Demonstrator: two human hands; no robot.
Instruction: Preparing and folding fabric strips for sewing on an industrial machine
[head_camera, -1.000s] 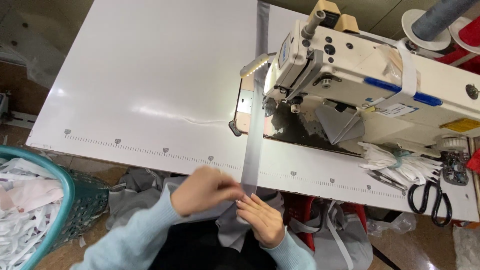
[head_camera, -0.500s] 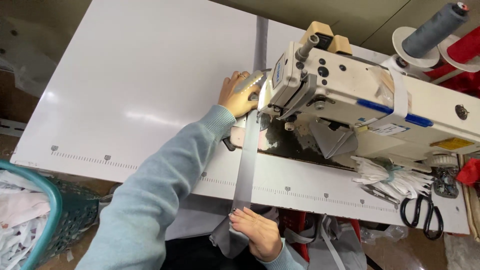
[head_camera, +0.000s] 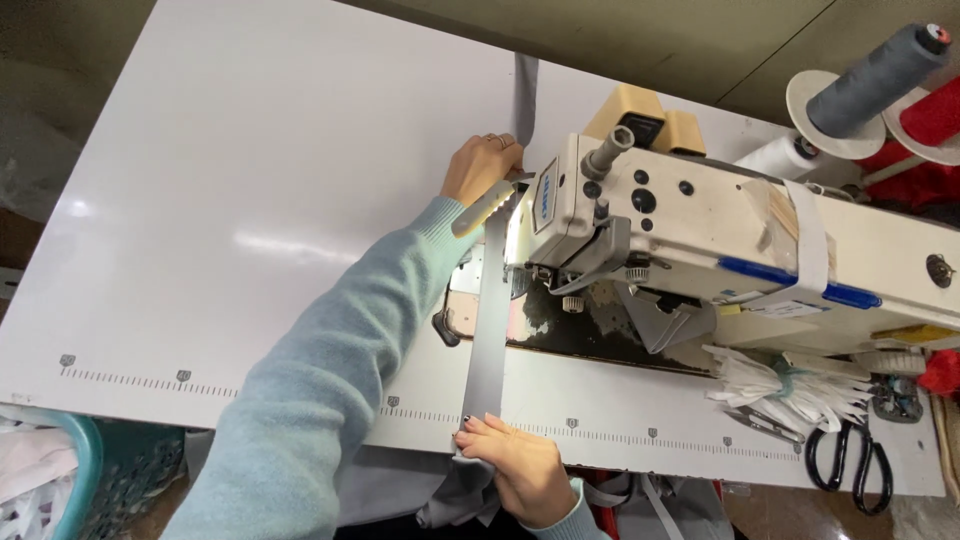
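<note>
Down at the near edge of the white table (head_camera: 250, 200), the right hand (head_camera: 515, 470) has its fingers closed down on the end of the grey fabric strip (head_camera: 485, 350), pinning it right where the printed ruler marks (head_camera: 570, 425) run along the edge. More grey cloth hangs below that hand, off the table. Off to the left there's a teal basket (head_camera: 60, 470) with pale fabric in it.

From there the strip runs straight up the table, past the dark plate under the needle area, beside the head of the cream sewing machine (head_camera: 700, 240). Further back, the left hand (head_camera: 480, 170), in a light blue sleeve (head_camera: 330, 370), is curled around the strip just behind the machine head; can't see the fingertips well, but it looks like a grip. The strip carries on past it toward the far edge.

What could go wrong, my guess: the strip is held taut at both ends, so if one hand pulls harder it could skew sideways and feed crooked, or slip out from under the near fingers. That left hand is also very close to the machine head, so a snag there isn't impossible.

Far right: black scissors (head_camera: 850, 465), a bundle of white strips (head_camera: 790, 385), and grey and red thread cones (head_camera: 880, 75) at the back
</note>
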